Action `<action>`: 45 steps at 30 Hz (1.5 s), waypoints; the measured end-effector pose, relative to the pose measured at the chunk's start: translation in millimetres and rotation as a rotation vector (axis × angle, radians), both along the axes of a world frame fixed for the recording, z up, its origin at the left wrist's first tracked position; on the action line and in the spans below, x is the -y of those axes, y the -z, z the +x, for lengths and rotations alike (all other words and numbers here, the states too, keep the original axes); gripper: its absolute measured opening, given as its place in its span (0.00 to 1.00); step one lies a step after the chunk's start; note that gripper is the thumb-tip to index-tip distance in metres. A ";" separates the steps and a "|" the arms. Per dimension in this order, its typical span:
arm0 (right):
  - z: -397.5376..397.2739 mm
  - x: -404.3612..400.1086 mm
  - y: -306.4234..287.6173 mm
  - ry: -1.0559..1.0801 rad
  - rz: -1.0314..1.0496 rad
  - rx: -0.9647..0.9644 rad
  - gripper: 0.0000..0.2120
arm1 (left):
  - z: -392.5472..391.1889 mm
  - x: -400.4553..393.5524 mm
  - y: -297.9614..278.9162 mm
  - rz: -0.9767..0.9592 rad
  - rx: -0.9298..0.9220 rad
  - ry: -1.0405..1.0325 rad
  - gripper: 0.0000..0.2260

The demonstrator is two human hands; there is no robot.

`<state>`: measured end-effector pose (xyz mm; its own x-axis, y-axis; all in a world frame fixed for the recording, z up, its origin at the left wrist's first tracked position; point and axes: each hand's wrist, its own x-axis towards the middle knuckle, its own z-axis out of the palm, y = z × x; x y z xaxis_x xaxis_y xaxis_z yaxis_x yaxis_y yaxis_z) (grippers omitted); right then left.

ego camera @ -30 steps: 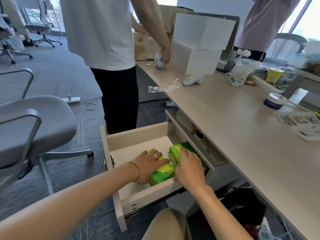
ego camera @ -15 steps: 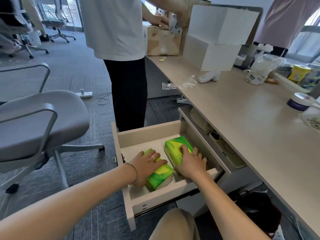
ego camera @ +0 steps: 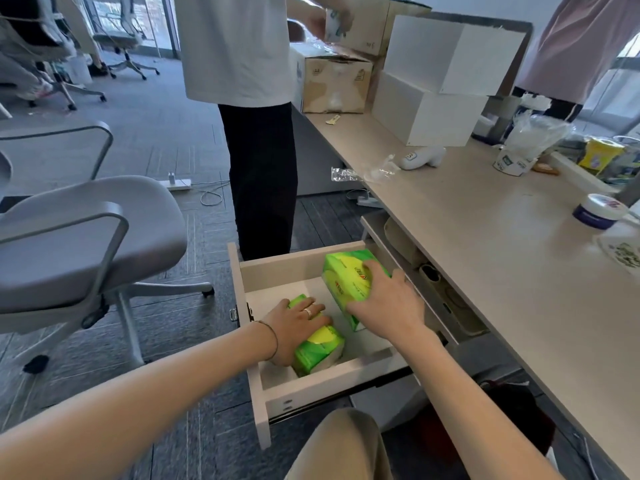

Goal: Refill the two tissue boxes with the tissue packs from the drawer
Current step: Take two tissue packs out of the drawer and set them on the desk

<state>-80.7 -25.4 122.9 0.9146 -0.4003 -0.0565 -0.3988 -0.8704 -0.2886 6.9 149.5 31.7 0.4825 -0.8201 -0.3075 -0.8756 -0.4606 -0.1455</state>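
Observation:
The pale wooden drawer (ego camera: 322, 389) under the desk is pulled out. Two green tissue packs are in it. My left hand (ego camera: 294, 323) grips the left tissue pack (ego camera: 320, 348), which lies flat on the drawer floor. My right hand (ego camera: 384, 303) grips the right tissue pack (ego camera: 346, 282), which is tilted up and raised toward the drawer's top right corner. Two white boxes (ego camera: 429, 109) stand stacked at the back of the desk (ego camera: 502, 244), apart from both hands.
A person in a white shirt and black trousers (ego camera: 259, 168) stands just behind the drawer, handling cardboard boxes (ego camera: 336, 81). A grey office chair (ego camera: 86, 237) sits to the left. A white jar (ego camera: 597, 211), plastic bags and clutter lie on the desk's right side. A second person stands far right.
My right hand has lifted and tilted its tissue pack upward in the drawer. My left hand stays on its pack. The standing person's hands moved up to the cardboard boxes.

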 end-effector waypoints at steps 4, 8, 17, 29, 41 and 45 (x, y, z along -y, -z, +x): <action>-19.2 3.5 -31.4 0.001 0.016 0.066 0.41 | 2.6 -1.0 -3.9 -0.062 -0.006 -0.020 0.42; -38.7 16.4 -68.2 0.008 0.067 0.167 0.41 | 1.9 0.4 -12.7 -0.151 -0.126 -0.179 0.44; -93.0 79.0 -138.5 0.022 -0.046 0.418 0.42 | -7.2 12.4 -64.6 -0.931 -0.339 -0.557 0.44; -160.7 181.0 -140.6 0.297 -0.089 0.462 0.44 | -45.9 141.9 -211.5 -1.121 -0.236 -0.309 0.44; -227.2 245.6 -122.9 0.491 -0.069 0.417 0.45 | -81.2 281.2 -198.1 -0.616 -0.107 -0.224 0.47; -232.8 257.0 -118.5 0.510 -0.075 0.366 0.45 | -84.5 292.2 -193.3 -0.556 -0.072 -0.231 0.44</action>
